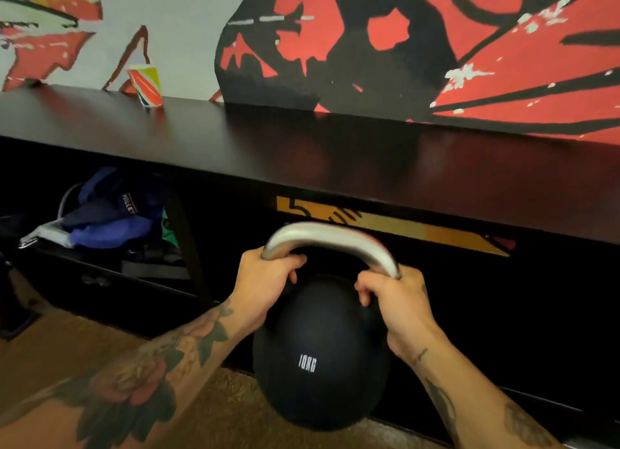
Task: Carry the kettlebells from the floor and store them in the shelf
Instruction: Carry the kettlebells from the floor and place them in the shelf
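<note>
Kettlebell [320,351], black and marked 10KG, is seen in the head view held clear of the floor [67,364] in front of a dark shelf [302,153], level with an open lower compartment. Its steel handle [330,239] is gripped at both ends, the left hand [265,281] and right hand [396,301] each wrapped tightly around a side of the loop. The load is judged heavy, rigid and smooth, best carried by the handle corners as shown, with a controlled set-down needed. Clothing [110,214] is visible in the neighbouring compartment, and a paper cup [146,84] stands on top.
</note>
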Tool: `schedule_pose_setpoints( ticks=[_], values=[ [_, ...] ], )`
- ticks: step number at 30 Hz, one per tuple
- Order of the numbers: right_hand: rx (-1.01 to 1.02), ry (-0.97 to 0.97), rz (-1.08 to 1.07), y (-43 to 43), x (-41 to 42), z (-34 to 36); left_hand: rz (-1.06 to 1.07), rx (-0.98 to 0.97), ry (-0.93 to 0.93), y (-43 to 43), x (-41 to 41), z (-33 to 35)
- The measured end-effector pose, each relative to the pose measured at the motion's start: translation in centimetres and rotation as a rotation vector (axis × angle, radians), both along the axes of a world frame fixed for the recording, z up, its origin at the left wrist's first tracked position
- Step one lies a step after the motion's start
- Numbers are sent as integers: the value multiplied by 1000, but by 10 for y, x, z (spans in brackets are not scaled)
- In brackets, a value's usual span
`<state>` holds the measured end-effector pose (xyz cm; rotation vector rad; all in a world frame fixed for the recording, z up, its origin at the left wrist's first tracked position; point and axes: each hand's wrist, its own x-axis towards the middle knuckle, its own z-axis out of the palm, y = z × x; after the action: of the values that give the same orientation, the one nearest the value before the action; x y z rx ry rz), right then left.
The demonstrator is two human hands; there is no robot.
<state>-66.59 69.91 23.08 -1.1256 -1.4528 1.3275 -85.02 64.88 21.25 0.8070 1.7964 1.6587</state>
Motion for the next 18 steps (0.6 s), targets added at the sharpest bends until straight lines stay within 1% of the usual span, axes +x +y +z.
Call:
schedule_pose_setpoints(
  ticks=[3,12,18],
  values=[
    [62,20,-9,19,-22,-22,14,45,-13,19,-19,-21],
    [197,82,-67,60,-59,-57,-18,200,33,61,-51,-44],
    [238,129,-78,86,-73,-80,-29,204,45,85,-65,-62]
  ],
)
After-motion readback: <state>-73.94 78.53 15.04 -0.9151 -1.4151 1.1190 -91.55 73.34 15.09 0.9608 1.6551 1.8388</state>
